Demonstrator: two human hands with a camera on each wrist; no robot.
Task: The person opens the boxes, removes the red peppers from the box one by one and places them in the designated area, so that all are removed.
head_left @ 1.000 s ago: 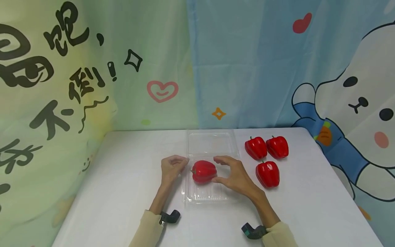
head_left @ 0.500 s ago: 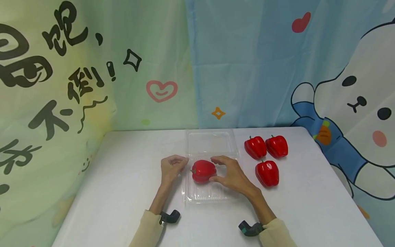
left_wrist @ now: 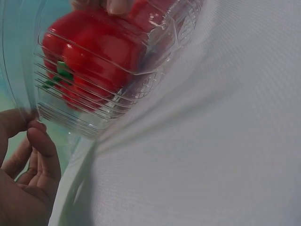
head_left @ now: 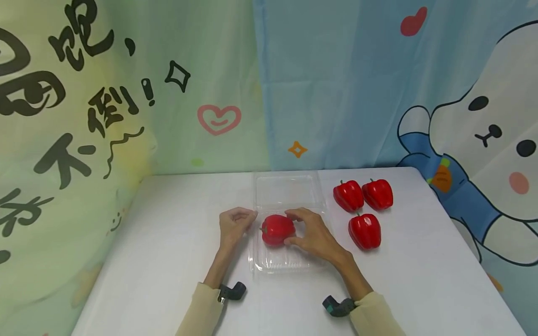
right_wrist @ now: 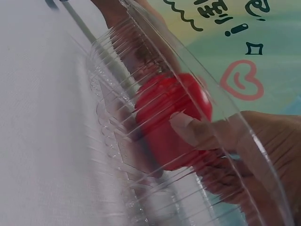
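A red bell pepper [head_left: 278, 230] lies on its side in the base of a clear plastic clamshell box [head_left: 269, 267], its green stem [left_wrist: 64, 71] pointing left. My left hand [head_left: 236, 227] pinches the box's left rim between thumb and fingertips, plain in the left wrist view. From the right, my right hand [head_left: 314, 235] curves round the pepper's blunt end, fingers on the far side and thumb on the near side. Its thumb [right_wrist: 197, 133] lies against the pepper's skin in the right wrist view, seen through the box's ribbed wall. The box's lid [head_left: 287, 189] is folded back flat behind.
To the right of the box, three more red peppers lie on the white table [head_left: 168, 261]: one nearer pepper [head_left: 364, 231], a back left pepper [head_left: 349, 196] and a back right pepper [head_left: 378, 194]. A printed curtain [head_left: 210, 56] hangs behind the table.
My right hand has shifted slightly left, closer round the pepper's end. My left hand keeps its pinch on the rim, and the pepper stays almost in place. The head view has tilted a little.
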